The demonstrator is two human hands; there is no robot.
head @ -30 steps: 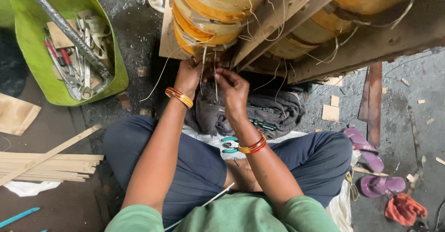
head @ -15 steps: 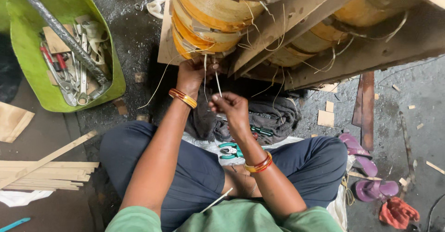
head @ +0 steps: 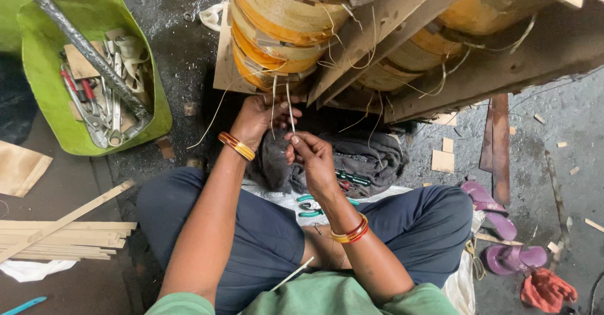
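Note:
I sit cross-legged on the floor below a large yellow-taped coil winding (head: 283,19) set in a wooden frame. Two thin pale strings (head: 281,104) hang down from the coil. My left hand (head: 259,118) is raised under the coil and pinches one string. My right hand (head: 311,154) is lower and pinches the other string between thumb and fingers. Both wrists wear orange and red bangles. A crumpled grey cloth (head: 371,157) lies under my hands, with green-handled pliers (head: 314,205) on it near my lap.
A green tub (head: 38,76) at the left holds wrenches, pliers and a long wrapped bar. Wooden strips (head: 56,233) lie at the lower left. Purple sandals (head: 497,233) and an orange rag (head: 546,290) sit at the right, beside a wooden plank (head: 500,139) and small wood scraps.
My right hand has drawn down and back from the coil with its string. My left hand stays up under the coil. The view has shifted slightly.

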